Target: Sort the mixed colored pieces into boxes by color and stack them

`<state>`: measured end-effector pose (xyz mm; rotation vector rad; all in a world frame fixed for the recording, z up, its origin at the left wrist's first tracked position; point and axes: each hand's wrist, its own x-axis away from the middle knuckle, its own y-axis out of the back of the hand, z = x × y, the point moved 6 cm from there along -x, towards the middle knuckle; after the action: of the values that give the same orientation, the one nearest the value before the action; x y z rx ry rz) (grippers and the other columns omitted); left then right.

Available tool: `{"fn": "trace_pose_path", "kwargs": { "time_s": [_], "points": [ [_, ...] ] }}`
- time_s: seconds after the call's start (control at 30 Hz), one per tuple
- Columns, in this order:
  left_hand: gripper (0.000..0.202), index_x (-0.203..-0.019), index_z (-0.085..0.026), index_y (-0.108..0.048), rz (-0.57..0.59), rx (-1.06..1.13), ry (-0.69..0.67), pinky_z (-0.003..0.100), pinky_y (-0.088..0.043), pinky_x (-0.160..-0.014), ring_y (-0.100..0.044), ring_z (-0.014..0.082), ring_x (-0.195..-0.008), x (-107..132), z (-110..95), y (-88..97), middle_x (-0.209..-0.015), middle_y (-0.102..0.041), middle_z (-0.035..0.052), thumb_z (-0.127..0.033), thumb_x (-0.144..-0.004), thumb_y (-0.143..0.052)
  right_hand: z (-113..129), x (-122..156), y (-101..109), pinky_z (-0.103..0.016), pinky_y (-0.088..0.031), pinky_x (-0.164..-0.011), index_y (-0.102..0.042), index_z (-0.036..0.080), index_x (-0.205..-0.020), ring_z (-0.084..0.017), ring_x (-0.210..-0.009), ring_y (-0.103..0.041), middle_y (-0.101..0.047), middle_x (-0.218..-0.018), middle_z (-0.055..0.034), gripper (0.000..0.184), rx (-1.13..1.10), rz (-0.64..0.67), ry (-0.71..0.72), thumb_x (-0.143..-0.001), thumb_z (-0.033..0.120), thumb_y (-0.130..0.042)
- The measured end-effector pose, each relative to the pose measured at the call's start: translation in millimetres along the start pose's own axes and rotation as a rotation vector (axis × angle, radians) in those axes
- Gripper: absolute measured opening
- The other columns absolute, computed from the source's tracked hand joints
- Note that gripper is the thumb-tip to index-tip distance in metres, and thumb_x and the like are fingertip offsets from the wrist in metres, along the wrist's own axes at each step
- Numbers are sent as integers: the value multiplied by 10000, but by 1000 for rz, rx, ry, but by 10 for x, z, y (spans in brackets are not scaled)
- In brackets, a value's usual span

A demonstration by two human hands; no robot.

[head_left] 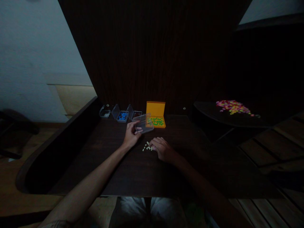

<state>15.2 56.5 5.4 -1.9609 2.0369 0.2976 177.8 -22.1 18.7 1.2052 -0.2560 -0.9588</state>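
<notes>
My left hand [132, 134] grips a clear plastic box [145, 124] by its left side, holding it tilted over the table in front of the yellow box. Small pale pieces [146, 146], bead-like in size, lie loose on the dark tabletop. At the right side of this little pile is my right hand [162, 148], its fingers curled down and closed together among the pieces. Whatever its fingertips hold is hidden. Just behind the clear box stands an open yellow box [155, 109] with small green pieces [158, 121] in it.
Along the back stand a clear box with blue pieces [123, 116], another open clear box [137, 114] and a small clear case [104, 114]. A heap of pink and yellow pieces [234, 107] lies on the corner shelf [209, 114] at right. A raised panel [59, 148] borders the table's left side.
</notes>
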Motion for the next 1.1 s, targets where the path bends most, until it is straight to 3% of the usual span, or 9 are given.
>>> {"fn": "trace_pose_path", "kwargs": {
  "time_s": [0.3, 0.5, 0.7, 0.87, 1.1],
  "points": [
    [492, -1099, -212, -629, -8, -25, -15, 264, -601, -753, -644, 110, -874, 21, -87, 33, -1193, -424, 51, -73, -628, -636, 37, 7, 7, -338, -389, -771, -529, 211, -910, -206, -833, -507, -598, -904, -54, 211, -28, -21, 1, -853, 28, -441],
    [498, -1087, -206, -627, -5, -23, -19, 287, -599, -779, -644, 109, -862, 15, -90, 30, -1184, -427, 51, -49, -614, -620, 39, 10, 10, -356, -413, -772, -534, 211, -903, -218, -837, -506, -594, -904, -66, 216, -34, -67, -11, -854, 39, -412],
    [511, -1067, -205, -639, 64, 9, 10, 295, -588, -814, -640, 98, -856, 30, -59, -28, -1173, -426, 44, -22, -592, -602, 30, -95, 225, -346, -446, -763, -540, 215, -914, -222, -847, -534, -585, -889, -68, 208, -115, -227, -38, -847, 63, -415],
    [526, -1088, -205, -634, 148, -4, 35, 250, -577, -742, -638, 90, -827, 42, -47, -69, -1165, -432, 43, -19, -596, -611, -30, -250, 453, -321, -462, -765, -551, 199, -950, -202, -837, -559, -594, -900, -64, 160, -151, -387, -36, -875, 93, -458],
    [563, -1143, -222, -628, 259, 29, 51, 251, -568, -718, -640, 109, -839, 63, -101, -123, -1141, -431, 39, -48, -607, -634, -141, -529, 436, -341, -462, -822, -604, 186, -930, -215, -914, -575, -623, -943, -81, 194, -94, -345, -47, -880, 64, -462]
  ]
}}
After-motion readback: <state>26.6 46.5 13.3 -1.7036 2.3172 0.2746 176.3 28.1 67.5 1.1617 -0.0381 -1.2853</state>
